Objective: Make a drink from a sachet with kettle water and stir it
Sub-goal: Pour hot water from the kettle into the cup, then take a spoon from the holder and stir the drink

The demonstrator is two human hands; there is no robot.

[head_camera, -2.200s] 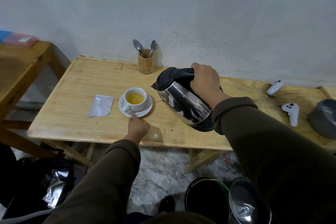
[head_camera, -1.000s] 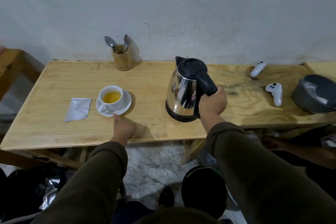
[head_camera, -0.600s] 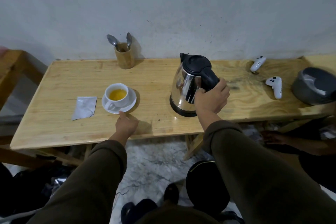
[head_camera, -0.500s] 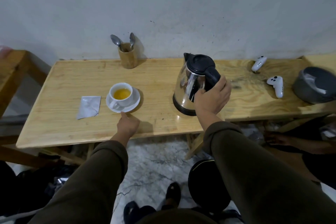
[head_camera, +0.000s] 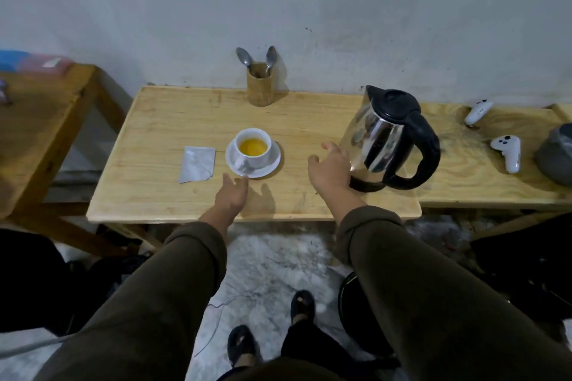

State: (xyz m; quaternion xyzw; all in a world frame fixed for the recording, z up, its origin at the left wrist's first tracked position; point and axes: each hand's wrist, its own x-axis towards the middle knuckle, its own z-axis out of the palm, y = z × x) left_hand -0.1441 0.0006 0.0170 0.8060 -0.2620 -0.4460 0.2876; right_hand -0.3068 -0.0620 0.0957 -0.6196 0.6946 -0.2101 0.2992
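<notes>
A white cup of yellow drink stands on a white saucer in the middle of the wooden table. My left hand rests on the table with its fingertips touching the saucer's near rim. The steel kettle with a black lid and handle stands upright to the right. My right hand hovers open just left of the kettle, holding nothing. An opened silver sachet lies flat left of the saucer. Two spoons stand in a wooden holder by the wall.
Two white controllers and a grey object lie at the far right. Another wooden table stands to the left. Below the table edge are a marbled floor, my feet and a dark round bin.
The kettle was set down upright on the table and my right hand let go of its handle, moving left of it. My left hand stayed at the saucer.
</notes>
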